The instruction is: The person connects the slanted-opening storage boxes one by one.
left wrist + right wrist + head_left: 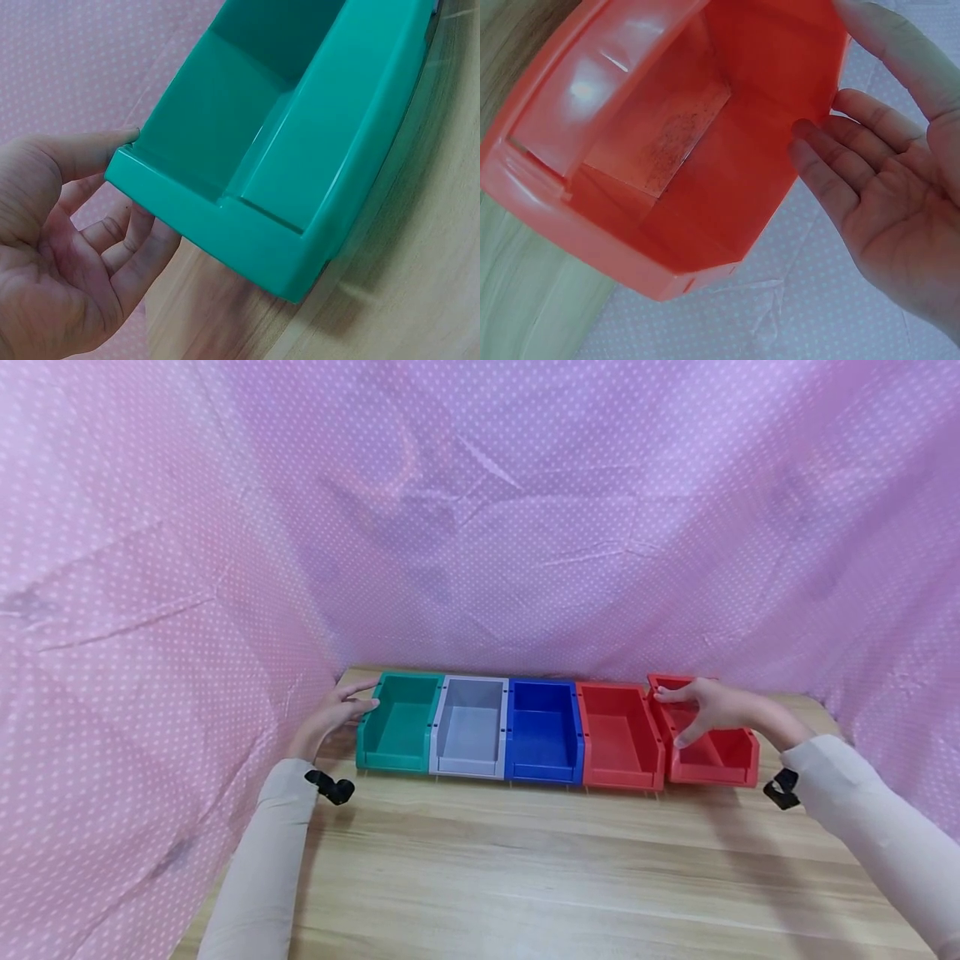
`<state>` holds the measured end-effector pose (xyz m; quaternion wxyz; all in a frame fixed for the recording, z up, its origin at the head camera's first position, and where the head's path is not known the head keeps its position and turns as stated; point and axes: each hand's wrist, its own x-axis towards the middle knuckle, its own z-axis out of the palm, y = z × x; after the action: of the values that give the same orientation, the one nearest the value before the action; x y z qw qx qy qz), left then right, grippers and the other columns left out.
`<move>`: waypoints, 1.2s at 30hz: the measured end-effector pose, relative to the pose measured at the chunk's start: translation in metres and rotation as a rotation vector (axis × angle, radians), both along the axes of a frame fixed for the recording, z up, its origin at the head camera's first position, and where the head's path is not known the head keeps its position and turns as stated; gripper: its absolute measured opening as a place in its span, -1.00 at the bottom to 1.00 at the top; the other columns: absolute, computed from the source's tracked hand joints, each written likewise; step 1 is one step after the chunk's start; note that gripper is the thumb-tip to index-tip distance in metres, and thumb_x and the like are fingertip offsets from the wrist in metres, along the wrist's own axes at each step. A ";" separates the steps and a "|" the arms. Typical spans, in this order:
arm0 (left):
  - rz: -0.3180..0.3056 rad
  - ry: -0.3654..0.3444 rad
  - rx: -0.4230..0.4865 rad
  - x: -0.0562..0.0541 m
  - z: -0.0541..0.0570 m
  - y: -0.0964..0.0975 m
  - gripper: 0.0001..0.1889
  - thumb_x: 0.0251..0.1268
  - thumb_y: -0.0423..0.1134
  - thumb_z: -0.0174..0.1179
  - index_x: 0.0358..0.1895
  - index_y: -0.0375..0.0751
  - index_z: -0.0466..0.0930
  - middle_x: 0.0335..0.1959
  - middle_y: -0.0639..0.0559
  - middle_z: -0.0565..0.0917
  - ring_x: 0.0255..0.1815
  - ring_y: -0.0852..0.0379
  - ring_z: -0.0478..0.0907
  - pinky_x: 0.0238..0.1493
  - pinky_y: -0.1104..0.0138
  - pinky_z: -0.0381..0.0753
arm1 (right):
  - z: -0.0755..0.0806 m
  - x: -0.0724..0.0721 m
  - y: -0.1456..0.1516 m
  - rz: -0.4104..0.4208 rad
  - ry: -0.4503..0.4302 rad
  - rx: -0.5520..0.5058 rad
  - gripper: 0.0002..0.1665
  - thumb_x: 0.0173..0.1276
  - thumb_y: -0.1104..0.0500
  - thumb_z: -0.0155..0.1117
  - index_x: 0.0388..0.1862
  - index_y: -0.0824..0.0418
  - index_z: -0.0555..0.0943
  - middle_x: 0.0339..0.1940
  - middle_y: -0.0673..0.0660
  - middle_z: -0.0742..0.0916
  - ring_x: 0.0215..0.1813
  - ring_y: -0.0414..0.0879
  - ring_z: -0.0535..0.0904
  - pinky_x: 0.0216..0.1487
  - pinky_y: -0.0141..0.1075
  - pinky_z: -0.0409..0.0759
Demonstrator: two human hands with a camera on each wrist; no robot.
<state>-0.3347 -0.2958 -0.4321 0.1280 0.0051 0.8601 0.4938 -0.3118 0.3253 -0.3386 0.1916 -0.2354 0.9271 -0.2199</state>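
Observation:
At the left end of a row of plastic bins, my left hand [327,718] touches the outer side of the green bin [401,760]. In the left wrist view, one finger meets the rim of that bin and the others lie loosely bent beside it. My right hand [718,703] reaches over the rightmost red bin [712,774], its fingertips against the left wall. The right wrist view shows those fingers nearly straight at the wall of the red bin [742,172], which has dark specks on its floor. That bin stands slightly askew from its neighbour.
Between the end bins stand a grey bin [467,767], a blue bin [543,768] and another red bin [621,775], side by side. They rest on a wood-grain table [487,868]. Pink dotted cloth [480,543] hangs behind and at both sides.

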 end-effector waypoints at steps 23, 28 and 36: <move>0.003 -0.005 0.026 -0.001 0.003 0.002 -0.31 0.58 -0.01 0.11 0.65 0.09 0.07 0.51 -0.40 0.33 0.47 -0.38 0.35 0.46 -0.15 0.39 | -0.011 -0.006 -0.001 0.003 0.011 0.015 0.05 0.00 0.10 0.70 0.39 0.50 0.42 0.43 0.49 0.46 0.48 0.51 0.26 0.33 0.25 0.49; 0.001 -0.009 0.040 -0.004 0.006 0.002 -0.32 0.57 -0.01 0.11 0.64 0.14 0.09 0.51 -0.36 0.34 0.47 -0.37 0.36 0.45 -0.16 0.39 | -0.020 -0.005 -0.002 -0.019 -0.002 0.025 0.05 0.04 0.08 0.68 0.43 0.45 0.39 0.46 0.49 0.42 0.50 0.54 0.20 0.26 0.15 0.60; -0.013 -0.025 0.040 -0.004 0.003 -0.001 -0.31 0.57 -0.03 0.12 0.65 0.12 0.07 0.54 -0.34 0.30 0.50 -0.38 0.31 0.47 -0.16 0.36 | -0.028 -0.001 0.000 -0.037 -0.025 -0.019 0.05 0.06 0.10 0.67 0.45 0.43 0.37 0.49 0.49 0.39 0.51 0.51 0.18 0.17 0.00 0.69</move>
<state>-0.3385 -0.2968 -0.4295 0.1415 0.0069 0.8484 0.5101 -0.3131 0.3254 -0.3665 0.1967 -0.2171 0.9268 -0.2351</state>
